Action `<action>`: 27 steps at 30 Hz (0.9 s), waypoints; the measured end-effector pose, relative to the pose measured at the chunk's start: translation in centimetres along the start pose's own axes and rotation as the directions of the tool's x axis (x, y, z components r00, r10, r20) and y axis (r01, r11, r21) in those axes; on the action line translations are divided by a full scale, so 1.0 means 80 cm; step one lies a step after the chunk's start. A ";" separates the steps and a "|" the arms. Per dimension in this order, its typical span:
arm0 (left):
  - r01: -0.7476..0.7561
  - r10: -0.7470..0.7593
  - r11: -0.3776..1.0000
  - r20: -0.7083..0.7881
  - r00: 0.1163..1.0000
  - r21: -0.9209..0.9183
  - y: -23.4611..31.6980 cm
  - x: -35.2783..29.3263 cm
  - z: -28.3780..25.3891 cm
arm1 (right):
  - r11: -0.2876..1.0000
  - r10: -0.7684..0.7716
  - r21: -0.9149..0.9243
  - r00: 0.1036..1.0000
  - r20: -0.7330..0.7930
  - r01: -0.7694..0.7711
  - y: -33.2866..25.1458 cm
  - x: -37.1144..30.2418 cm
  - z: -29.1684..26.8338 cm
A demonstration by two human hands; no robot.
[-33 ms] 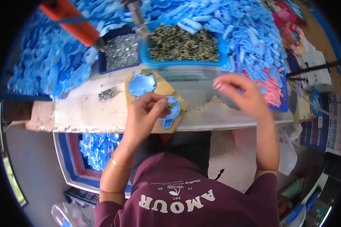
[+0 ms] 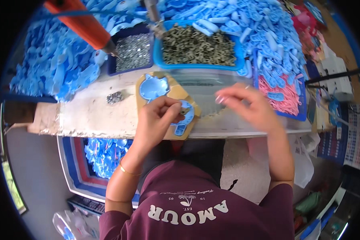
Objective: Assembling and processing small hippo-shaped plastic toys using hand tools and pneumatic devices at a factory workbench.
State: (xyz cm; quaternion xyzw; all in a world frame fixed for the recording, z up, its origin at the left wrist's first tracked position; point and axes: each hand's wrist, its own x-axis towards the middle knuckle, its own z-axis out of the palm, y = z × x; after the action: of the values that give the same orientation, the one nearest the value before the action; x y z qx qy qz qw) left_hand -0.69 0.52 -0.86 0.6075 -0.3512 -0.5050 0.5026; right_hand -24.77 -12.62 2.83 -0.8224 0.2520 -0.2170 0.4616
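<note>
A tan, block-like holder on the table bears a rounded blue plastic shell and, nearer me, a second blue piece with a short tab. My left hand is over the holder, thumb and fingertips pinched at this second piece. A small dull metal part shows beside those fingertips; what is between them is hidden. Held above the table to the right of the holder, my right hand has its fingers bunched toward the left. Its tips are blurred, and what they pinch is too small to name.
An orange-handled power screwdriver hangs over a dark tray of screws. Beside it stands a blue tray of metal clips. Blue plastic parts are heaped behind; a blue box with pink strips is at right. Loose screws lie left.
My right hand has come a little left and toward the holder. My left hand stays pinched at the near blue piece. The whole view has shifted slightly.
</note>
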 end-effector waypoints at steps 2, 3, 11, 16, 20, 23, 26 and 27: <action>-0.016 0.016 1.000 0.031 0.999 0.005 0.000 0.001 0.001 | 1.000 0.002 0.005 0.995 0.096 -0.002 -0.016 0.012 0.035; -0.013 0.013 1.000 0.013 1.000 0.003 -0.001 0.001 -0.001 | 1.000 0.017 -0.001 0.985 0.172 -0.017 -0.019 0.016 0.047; -0.011 0.010 0.999 0.038 0.999 0.041 0.004 -0.009 -0.007 | 0.973 0.151 0.168 0.987 0.052 -0.158 -0.016 0.027 0.089; -0.171 0.165 0.962 0.044 0.985 0.215 -0.009 -0.010 -0.011 | 0.966 0.233 0.113 0.972 0.022 -0.234 -0.020 0.028 0.093; -0.042 0.039 0.999 0.160 0.986 0.014 0.001 -0.011 -0.021 | 0.973 0.187 0.115 0.976 0.113 -0.200 -0.024 0.030 0.087; -0.060 0.045 0.995 0.193 0.980 0.077 0.005 -0.012 -0.028 | 0.986 0.152 0.048 0.982 0.111 -0.158 -0.027 0.027 0.094; -0.063 0.044 0.994 0.190 0.981 0.094 0.002 -0.011 -0.035 | 0.989 -0.019 -0.143 0.998 0.062 0.028 -0.028 0.030 0.103; -0.068 0.049 0.993 0.189 0.981 0.093 0.001 -0.010 -0.038 | 0.952 -0.120 -0.276 0.991 0.065 0.134 -0.029 0.032 0.105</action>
State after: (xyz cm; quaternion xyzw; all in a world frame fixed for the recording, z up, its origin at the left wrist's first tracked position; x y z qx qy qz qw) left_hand 2.07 2.05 -0.60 0.5713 -0.4391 -0.5264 0.4514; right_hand -17.34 -7.65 1.14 -0.8987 0.2156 -0.1891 0.3319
